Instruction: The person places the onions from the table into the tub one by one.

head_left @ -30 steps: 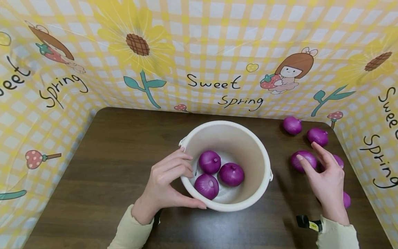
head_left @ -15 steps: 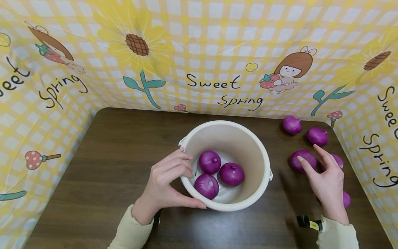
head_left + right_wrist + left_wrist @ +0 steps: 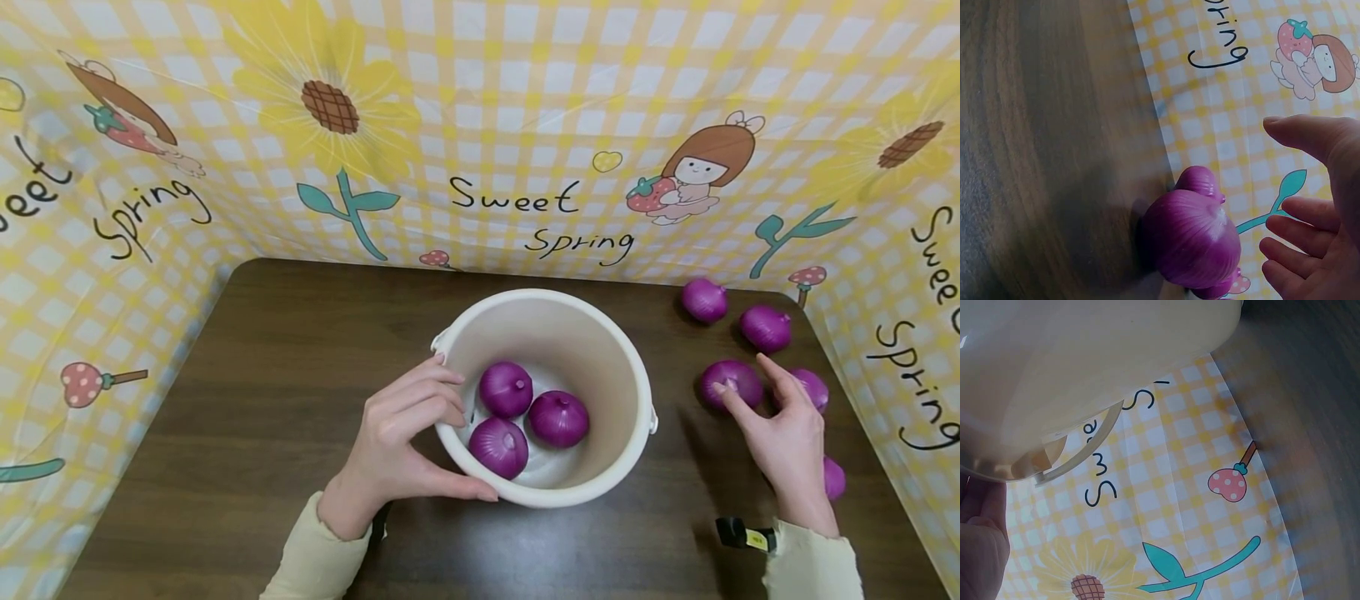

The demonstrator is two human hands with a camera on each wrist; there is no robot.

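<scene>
My left hand grips the rim of a cream-coloured bucket, fingers over the inside of the edge and thumb along the near side. Three purple onions lie at the bottom of the bucket. On the right, my right hand hovers near another purple onion, thumb and fingers spread apart. The right wrist view shows a gap between that hand and the onion. The left wrist view catches the bucket's outer wall and part of its handle.
More onions lie around the right hand: one at the back, one beside it, and others partly hidden by the hand. A checked cloth rises behind the brown table and along both sides.
My right hand has shifted slightly downward and to the left, its thumb now over the middle of the nearest onion. The left hand, the bucket and the onions stay in place.
</scene>
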